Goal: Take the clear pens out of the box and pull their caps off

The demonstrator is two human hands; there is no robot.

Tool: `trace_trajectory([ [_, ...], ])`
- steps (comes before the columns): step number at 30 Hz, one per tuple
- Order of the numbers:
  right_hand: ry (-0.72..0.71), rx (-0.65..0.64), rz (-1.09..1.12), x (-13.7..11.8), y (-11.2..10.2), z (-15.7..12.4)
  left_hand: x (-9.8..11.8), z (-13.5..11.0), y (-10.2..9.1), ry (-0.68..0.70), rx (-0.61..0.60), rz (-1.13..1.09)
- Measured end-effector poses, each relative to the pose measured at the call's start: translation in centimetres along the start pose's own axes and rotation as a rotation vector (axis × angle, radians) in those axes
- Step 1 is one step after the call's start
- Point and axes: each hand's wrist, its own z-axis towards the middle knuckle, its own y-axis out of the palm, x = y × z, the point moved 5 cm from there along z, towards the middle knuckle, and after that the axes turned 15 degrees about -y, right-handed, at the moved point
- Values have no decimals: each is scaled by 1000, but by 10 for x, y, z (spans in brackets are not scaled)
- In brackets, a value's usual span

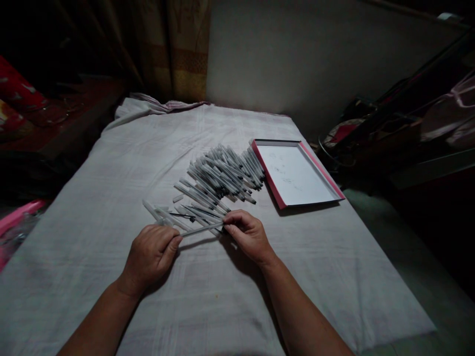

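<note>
A slim clear pen [202, 229] stretches between my hands just above the cloth. My left hand [152, 254] is closed around its left end, thumb along the side. At the other end, the fingertips of my right hand [247, 233] pinch it; the exact tip there is hidden by the fingers. Right behind my hands lie several loose pens and clear pen parts [158, 212], with a small black piece [192, 218] among them. Farther back is a big heap of clear pens with dark ends [218, 170].
A shallow red-edged box lid [300, 173] with a white inside stands right of the heap. Pale checked cloth [208, 306] covers the table. At the left edge are a pink container [22, 217] and a red patterned object [20, 86]. A curtain [189, 54] hangs behind.
</note>
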Motion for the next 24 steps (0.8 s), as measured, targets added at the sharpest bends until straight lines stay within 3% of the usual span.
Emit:
trace_trajectory([
  [6, -82, 1, 17, -6, -1, 1, -8, -2, 4, -32, -131, -89],
  [13, 163, -16, 42, 12, 3, -7, -5, 0, 2, -6, -121, -98],
  [24, 109, 2, 8, 6, 2, -3, -14, 2, 8, -126, -253, -116],
])
